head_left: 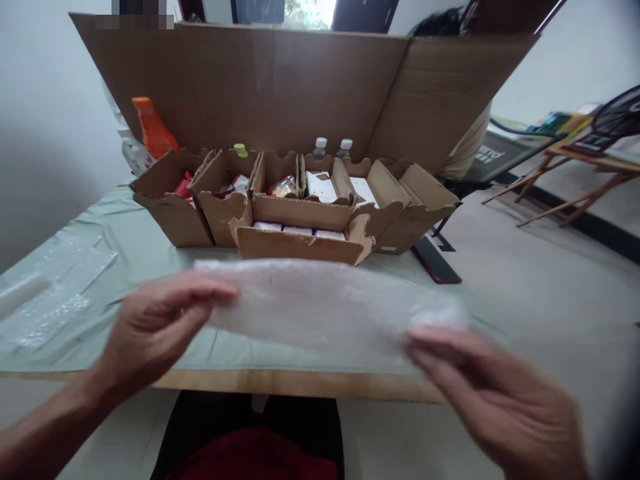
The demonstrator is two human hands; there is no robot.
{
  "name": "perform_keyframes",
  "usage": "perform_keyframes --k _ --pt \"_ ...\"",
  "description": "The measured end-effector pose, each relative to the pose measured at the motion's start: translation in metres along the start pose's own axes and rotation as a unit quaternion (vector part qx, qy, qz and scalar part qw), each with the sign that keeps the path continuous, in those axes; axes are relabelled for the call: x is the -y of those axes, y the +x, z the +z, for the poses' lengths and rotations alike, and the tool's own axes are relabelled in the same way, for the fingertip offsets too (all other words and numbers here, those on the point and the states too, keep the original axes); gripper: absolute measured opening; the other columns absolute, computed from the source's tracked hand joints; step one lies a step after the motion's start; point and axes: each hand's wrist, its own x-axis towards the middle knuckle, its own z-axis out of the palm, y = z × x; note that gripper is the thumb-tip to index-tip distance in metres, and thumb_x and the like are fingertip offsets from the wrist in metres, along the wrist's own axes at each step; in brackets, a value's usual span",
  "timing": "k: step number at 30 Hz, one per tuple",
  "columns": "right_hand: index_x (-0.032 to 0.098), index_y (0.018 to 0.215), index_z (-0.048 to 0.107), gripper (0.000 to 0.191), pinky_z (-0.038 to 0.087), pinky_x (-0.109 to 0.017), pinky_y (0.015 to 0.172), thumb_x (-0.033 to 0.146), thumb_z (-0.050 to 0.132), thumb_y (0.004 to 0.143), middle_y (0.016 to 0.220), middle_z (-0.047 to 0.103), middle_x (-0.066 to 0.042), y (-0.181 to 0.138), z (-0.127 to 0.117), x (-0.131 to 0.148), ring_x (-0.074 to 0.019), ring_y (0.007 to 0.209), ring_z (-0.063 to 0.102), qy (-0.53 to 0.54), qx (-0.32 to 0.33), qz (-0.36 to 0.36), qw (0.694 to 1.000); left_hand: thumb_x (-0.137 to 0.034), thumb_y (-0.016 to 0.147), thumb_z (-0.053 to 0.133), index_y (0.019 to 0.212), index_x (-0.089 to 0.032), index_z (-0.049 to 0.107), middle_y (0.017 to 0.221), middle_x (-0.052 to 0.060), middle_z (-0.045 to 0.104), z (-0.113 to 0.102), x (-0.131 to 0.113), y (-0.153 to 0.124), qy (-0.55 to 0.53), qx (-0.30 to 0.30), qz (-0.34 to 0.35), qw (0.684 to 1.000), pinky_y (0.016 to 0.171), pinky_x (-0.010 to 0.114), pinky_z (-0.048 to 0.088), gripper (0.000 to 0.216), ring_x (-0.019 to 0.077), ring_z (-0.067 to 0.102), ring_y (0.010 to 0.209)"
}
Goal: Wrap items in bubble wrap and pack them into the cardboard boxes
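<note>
In front of the low brown cardboard tray (300, 245), holding a long translucent-white plastic sheet (315, 307) pinched in left grip (155, 320) and right grip (505, 393), perhaps tearing if overstretched.

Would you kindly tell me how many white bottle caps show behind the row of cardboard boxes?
2: the left white cap, and the right white cap close beside it, both behind the cardboard boxes. Others may be hidden there.

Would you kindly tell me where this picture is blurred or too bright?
Head view: the right hand and plastic sheet are blurred; the bright opening at the top looks washed out; the cardboard boxes look sharper.
</note>
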Motion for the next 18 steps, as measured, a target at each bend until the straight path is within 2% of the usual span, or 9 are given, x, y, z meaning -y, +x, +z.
perform_keyframes --k 2,3,5,7,10,12,13,16,18 --pt "0.04 0.104 0.077 0.017 0.058 -0.034 0.072 0.031 0.075 0.089 0.093 0.078 0.003 0.027 -0.015 0.021 -0.0191 0.076 0.071 -0.052 -0.109 -0.023 0.992 -0.025 0.089 0.063 0.093 -0.035 0.081 0.091 -0.006 0.08 -0.016 -0.026 0.028 0.067 -0.123 0.085 0.987 0.077 0.031 0.057 0.021 0.0185 0.072 0.084" --pt "0.04 0.104 0.078 0.018 0.056 -0.035 0.07 0.033 0.078 0.087 0.092 0.077 0.003 0.045 -0.02 0.029 -0.0191 0.073 0.069 -0.066 -0.152 -0.022 0.986 -0.025 0.088 0.064 0.095 -0.034 0.081 0.091 -0.007 0.079 -0.02 -0.036 0.045 0.092 -0.17 0.106 0.975 0.079 0.032 0.056 0.02 0.0183 0.071 0.085" --pt "0.036 0.102 0.079 0.017 0.052 -0.035 0.066 0.036 0.08 0.085 0.089 0.076 0.001 0.088 -0.023 0.036 -0.0182 0.07 0.065 -0.058 -0.174 -0.019 0.983 -0.028 0.086 0.065 0.097 -0.026 0.08 0.089 -0.004 0.078 -0.024 -0.047 0.085 0.099 -0.198 0.105 0.97 0.075 0.03 0.053 0.019 0.0168 0.067 0.08" --pt "0.029 0.101 0.079 0.018 0.049 -0.033 0.063 0.036 0.076 0.085 0.088 0.074 -0.001 0.134 -0.02 0.031 -0.0171 0.07 0.061 -0.006 -0.103 -0.017 0.994 -0.032 0.082 0.066 0.095 -0.018 0.08 0.08 -0.002 0.073 -0.021 -0.045 0.125 0.06 -0.134 0.047 0.988 0.063 0.027 0.047 0.023 0.0136 0.06 0.069" --pt "0.02 0.098 0.079 0.024 0.043 -0.03 0.059 0.034 0.068 0.083 0.082 0.072 -0.003 0.191 -0.009 0.009 -0.0154 0.067 0.057 0.013 0.115 0.024 0.993 -0.027 0.077 0.062 0.084 -0.014 0.078 0.065 -0.002 0.064 -0.011 -0.026 0.172 0.075 0.01 -0.037 0.996 0.056 0.025 0.038 0.021 0.0114 0.051 0.057" --pt "0.018 0.089 0.08 0.021 0.041 -0.029 0.056 0.028 0.065 0.077 0.075 0.071 -0.003 0.216 0.001 -0.008 -0.0152 0.062 0.057 -0.044 0.257 0.052 0.964 -0.02 0.073 0.06 0.074 -0.016 0.077 0.058 -0.002 0.059 -0.002 -0.015 0.191 0.168 0.086 -0.025 0.982 0.056 0.027 0.035 0.017 0.0122 0.048 0.054" --pt "0.019 0.083 0.08 0.018 0.04 -0.029 0.055 0.023 0.064 0.074 0.072 0.071 -0.002 0.224 0.006 -0.014 -0.0153 0.06 0.057 -0.085 0.3 0.048 0.949 -0.016 0.07 0.06 0.069 -0.018 0.076 0.054 -0.002 0.057 0.002 -0.011 0.198 0.228 0.114 -0.003 0.967 0.056 0.028 0.034 0.016 0.0126 0.047 0.053" --pt "0.024 0.07 0.077 0.02 0.035 -0.028 0.053 0.012 0.062 0.066 0.066 0.07 0.0 0.237 0.021 -0.023 -0.0144 0.054 0.056 -0.201 0.337 -0.014 0.919 -0.011 0.064 0.059 0.058 -0.022 0.072 0.048 -0.002 0.053 0.013 -0.009 0.212 0.377 0.189 0.062 0.905 0.056 0.029 0.029 0.018 0.0123 0.039 0.048" --pt "0.026 0.061 0.073 0.023 0.03 -0.028 0.052 0.006 0.062 0.066 0.059 0.066 0.002 0.24 0.031 -0.02 -0.0132 0.051 0.052 -0.26 0.358 -0.043 0.896 -0.01 0.062 0.059 0.052 -0.023 0.068 0.045 -0.003 0.052 0.019 -0.008 0.222 0.42 0.244 0.071 0.871 0.054 0.029 0.027 0.018 0.0114 0.035 0.044"
